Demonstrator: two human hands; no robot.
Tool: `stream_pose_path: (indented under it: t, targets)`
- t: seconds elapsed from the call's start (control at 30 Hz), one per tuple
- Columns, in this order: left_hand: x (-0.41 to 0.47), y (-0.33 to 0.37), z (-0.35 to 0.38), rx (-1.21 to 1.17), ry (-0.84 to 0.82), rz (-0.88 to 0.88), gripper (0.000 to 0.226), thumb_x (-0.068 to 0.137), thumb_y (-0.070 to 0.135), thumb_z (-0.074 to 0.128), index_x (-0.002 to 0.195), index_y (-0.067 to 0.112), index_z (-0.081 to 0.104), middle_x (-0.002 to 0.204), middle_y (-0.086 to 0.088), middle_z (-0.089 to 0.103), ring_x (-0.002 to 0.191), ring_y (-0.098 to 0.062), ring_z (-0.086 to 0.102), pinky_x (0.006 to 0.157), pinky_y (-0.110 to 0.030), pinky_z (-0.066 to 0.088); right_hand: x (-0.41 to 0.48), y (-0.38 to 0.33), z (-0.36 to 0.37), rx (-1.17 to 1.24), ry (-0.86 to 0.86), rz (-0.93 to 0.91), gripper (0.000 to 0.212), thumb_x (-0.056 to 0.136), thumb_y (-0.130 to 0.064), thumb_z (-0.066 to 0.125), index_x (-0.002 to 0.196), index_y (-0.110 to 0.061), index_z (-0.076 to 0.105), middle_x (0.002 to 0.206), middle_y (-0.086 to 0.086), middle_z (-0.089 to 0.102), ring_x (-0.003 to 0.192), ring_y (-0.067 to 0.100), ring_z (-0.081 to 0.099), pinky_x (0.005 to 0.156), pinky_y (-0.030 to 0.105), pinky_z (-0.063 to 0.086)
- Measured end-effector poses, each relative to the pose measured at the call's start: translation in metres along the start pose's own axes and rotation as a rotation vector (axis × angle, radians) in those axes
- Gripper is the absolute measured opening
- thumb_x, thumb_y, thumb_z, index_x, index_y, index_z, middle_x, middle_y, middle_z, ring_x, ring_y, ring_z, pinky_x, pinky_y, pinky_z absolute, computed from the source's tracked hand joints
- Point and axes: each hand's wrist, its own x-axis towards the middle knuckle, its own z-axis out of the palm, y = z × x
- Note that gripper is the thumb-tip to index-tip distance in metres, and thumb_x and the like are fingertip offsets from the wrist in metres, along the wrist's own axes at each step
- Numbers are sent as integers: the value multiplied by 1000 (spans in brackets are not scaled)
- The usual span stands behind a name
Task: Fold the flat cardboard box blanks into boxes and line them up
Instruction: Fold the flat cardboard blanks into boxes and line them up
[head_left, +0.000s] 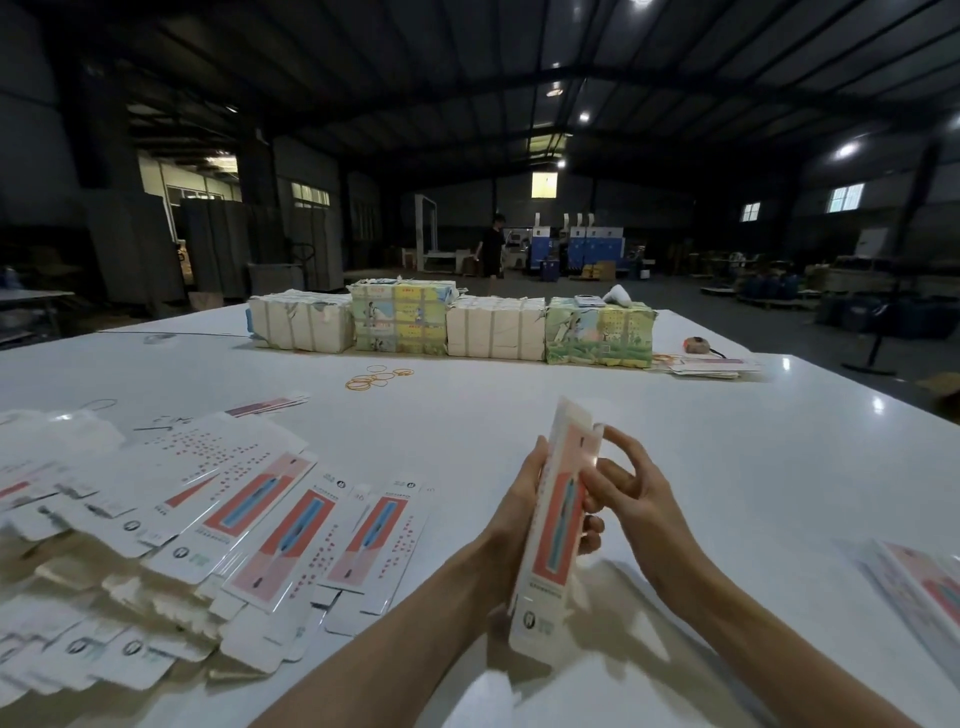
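I hold a long, narrow white box blank (558, 525) with a red and blue panel upright over the white table (519, 400). My left hand (519, 499) grips its left edge, with fingertips showing on the right side. My right hand (623, 488) touches its right edge near the top, fingers loosely bent. A spread pile of the same flat blanks (218, 525) lies at my left. More of these printed cartons (919, 587) lie at the right edge of the table; whether folded or flat I cannot tell.
Four wrapped bundles (447, 322) stand in a row at the far side of the table. Yellow rubber bands (376, 376) lie before them. A few flat cards (711, 366) lie at the far right. A person (491, 252) stands far back in the hall.
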Motion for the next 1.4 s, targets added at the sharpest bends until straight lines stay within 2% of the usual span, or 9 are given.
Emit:
stream_pose_path:
  t: [0.2, 0.3, 0.4, 0.53, 0.67, 0.83, 0.97, 1.13, 1.4]
  targets:
    - [4, -9, 4, 264, 289, 271, 36, 108, 56, 44, 140, 44, 35, 102, -10, 77, 87, -35, 80, 70, -38, 65, 0, -3, -2, -96, 67, -68, 58, 95, -45, 72, 145, -37, 43, 105, -1, 79, 102, 20, 77, 75, 19, 60]
    - [3, -9, 5, 357, 296, 404, 28, 111, 54, 38, 138, 61, 44, 113, -2, 75, 92, -30, 80, 73, -43, 67, 1, -4, -2, -112, 72, -80, 55, 96, -42, 72, 145, -33, 47, 105, -3, 79, 102, 20, 76, 78, 23, 62]
    - [-1, -8, 11, 372, 210, 394, 44, 104, 62, 46, 148, 62, 38, 131, 4, 69, 102, -29, 78, 77, -47, 67, 2, -8, -4, -119, 77, -72, 55, 93, -39, 68, 145, -36, 48, 106, -5, 79, 104, 17, 76, 78, 19, 61]
    - [-1, -11, 16, 492, 84, 401, 98, 92, 35, 80, 154, 64, 10, 144, 20, 49, 117, -20, 71, 82, -37, 65, 3, -11, -9, -137, 73, -46, 55, 90, -40, 68, 141, -42, 49, 110, -12, 78, 105, 12, 75, 77, 23, 62]
    - [0, -11, 14, 527, 97, 336, 108, 79, 28, 89, 145, 68, 15, 140, 16, 48, 120, -26, 67, 92, -40, 64, 2, -12, -12, -149, 36, -34, 49, 92, -38, 67, 139, -36, 53, 107, -8, 78, 104, 13, 75, 78, 23, 61]
    - [4, -14, 12, 437, 138, 219, 90, 85, 14, 85, 139, 56, 25, 127, 0, 57, 97, -23, 78, 73, -34, 65, 5, -9, -10, -257, -21, 12, 32, 103, -26, 62, 134, -25, 54, 109, 7, 75, 101, 20, 76, 88, 34, 64]
    - [3, -14, 8, 432, 168, 177, 81, 83, 20, 84, 132, 53, 29, 121, -11, 62, 90, -27, 79, 73, -36, 66, 4, -6, -9, -206, -20, 49, 31, 104, -40, 53, 131, -24, 55, 111, 3, 76, 101, 19, 76, 85, 30, 63]
    - [3, -16, 11, 523, 51, 172, 85, 86, 24, 85, 129, 67, 25, 126, -3, 59, 89, -29, 79, 72, -32, 65, 13, 0, -22, -117, 173, 96, 24, 109, -37, 48, 129, -29, 60, 104, -1, 76, 98, 17, 76, 79, 28, 63]
    - [1, -19, 13, 558, 12, 117, 82, 85, 31, 86, 130, 67, 27, 122, 2, 64, 90, -31, 79, 74, -34, 65, 15, 2, -33, -244, 140, -80, 13, 104, -7, 60, 111, -12, 69, 99, -2, 78, 93, 24, 78, 76, 34, 65]
